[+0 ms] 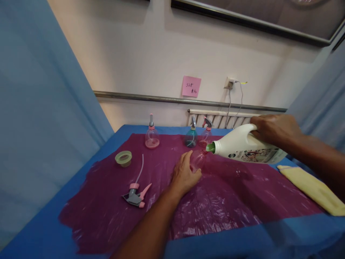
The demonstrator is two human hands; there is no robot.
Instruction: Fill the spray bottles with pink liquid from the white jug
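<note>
Left forearm (159, 219) foremost, the left hand (185, 174) was curled around the side of a clear bottle (198, 159) set on a purple plastic sheet (102, 216). Right of that hold, the right hand (276, 127) was clenched on the handle of a cream jug (239, 144), tipped so its mouth sat at the bottle's neck; whether they touched could not be told. Left of the bottle grip lay a grey-and-pink spray head (134, 198) with its tube, and farther out a pale green round piece (124, 162). Beyond the left hand stood a pink-collared spray bottle (152, 138) on its left, then a teal spray bottle (191, 138) and, just beside that, another pink-collared one (207, 136). Below the right forearm lay a yellow cloth (309, 187).
</note>
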